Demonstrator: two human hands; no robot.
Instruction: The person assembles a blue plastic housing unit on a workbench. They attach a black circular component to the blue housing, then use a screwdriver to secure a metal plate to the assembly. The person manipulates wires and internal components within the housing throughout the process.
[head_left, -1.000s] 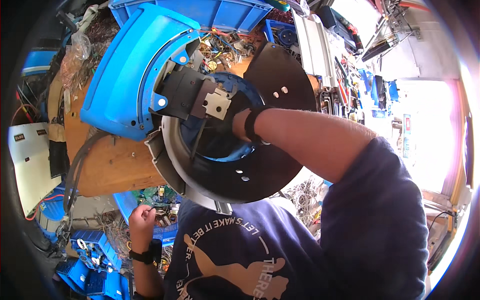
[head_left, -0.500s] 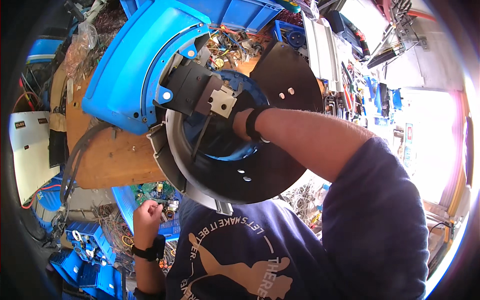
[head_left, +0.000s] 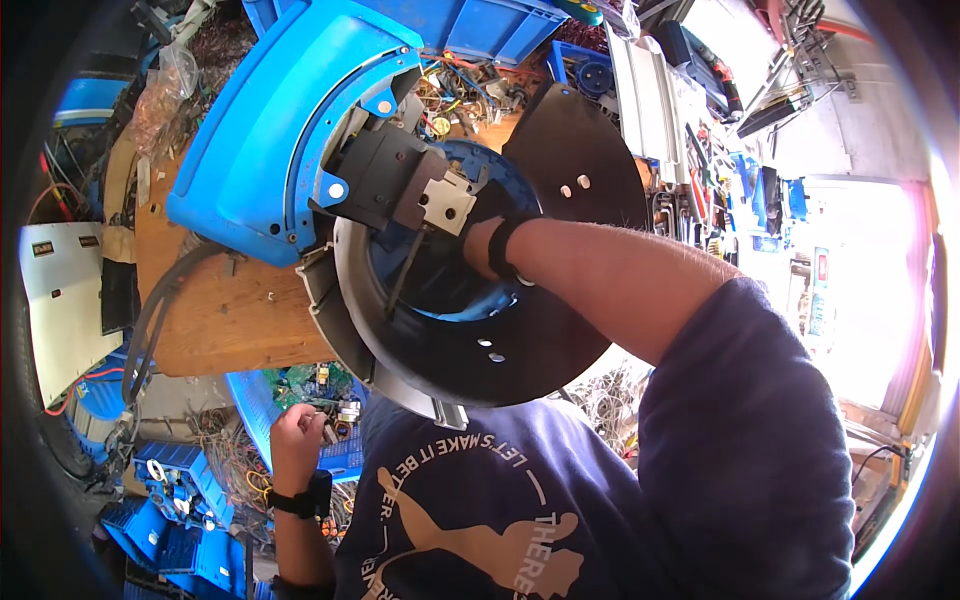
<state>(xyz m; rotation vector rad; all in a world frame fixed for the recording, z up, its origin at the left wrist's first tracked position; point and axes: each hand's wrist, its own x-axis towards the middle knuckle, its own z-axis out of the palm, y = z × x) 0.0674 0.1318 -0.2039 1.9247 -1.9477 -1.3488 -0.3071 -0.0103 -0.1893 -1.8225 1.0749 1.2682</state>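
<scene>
A machine with a curved blue cover (head_left: 255,135) and a round black housing (head_left: 540,355) fills the middle. My right hand (head_left: 483,247) reaches into the housing's opening, next to a cream-coloured block (head_left: 446,204) on a dark bracket (head_left: 385,172). Its fingers are lost in the dark interior, so what they touch cannot be made out. Low on the left, my left hand (head_left: 297,440) is held up with its fingers curled together. Whatever may be between those fingertips is too small to tell. That hand is beside a blue crate (head_left: 247,400) with green circuit boards.
The machine rests on a wooden bench (head_left: 235,325), with a thick dark cable (head_left: 160,300) at its left. Cable scraps (head_left: 465,90) and a blue bin (head_left: 490,30) lie beyond it. Hand tools (head_left: 690,185) line the right. Blue boxes (head_left: 185,475) stand lower left.
Almost nothing differs. My left hand has shifted very slightly to the right and down. My right hand stays inside the housing, its forearm lowered a touch.
</scene>
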